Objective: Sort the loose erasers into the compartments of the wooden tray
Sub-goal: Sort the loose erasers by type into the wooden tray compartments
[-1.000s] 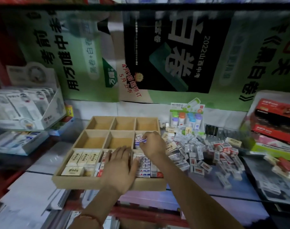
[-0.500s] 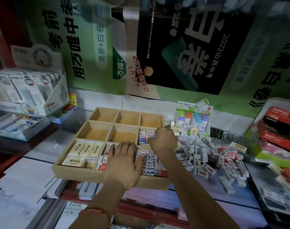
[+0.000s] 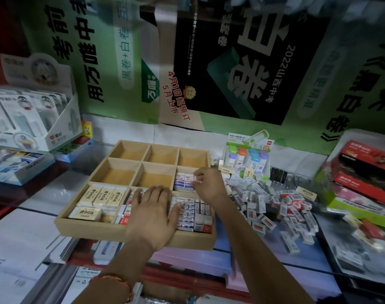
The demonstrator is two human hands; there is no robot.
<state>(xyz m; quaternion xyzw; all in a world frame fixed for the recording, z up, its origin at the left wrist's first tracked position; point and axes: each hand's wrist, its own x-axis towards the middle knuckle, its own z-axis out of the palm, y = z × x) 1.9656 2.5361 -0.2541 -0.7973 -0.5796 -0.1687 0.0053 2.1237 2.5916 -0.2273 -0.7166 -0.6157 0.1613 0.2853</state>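
While pinching a small white eraser [image 3: 197, 180] in curled fingertips: right hand [image 3: 210, 185] over the middle-right compartment of the wooden tray [image 3: 82, 226], just above blue-and-white erasers [image 3: 182, 183] lying there. Left hand [image 3: 152, 215] flat, fingers straight and spread, pressing on packed erasers [image 3: 187, 215] in the near-middle compartment. Cream erasers [image 3: 99, 196] in near-left compartment. Loose erasers [image 3: 274, 205] heaped on the counter [image 3: 263, 256] just right of the tray.

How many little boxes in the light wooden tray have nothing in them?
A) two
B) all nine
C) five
C: in the light wooden tray, the three far compartments and the left and middle ones of the middle row show only bare wood. The other four hold small boxed erasers.
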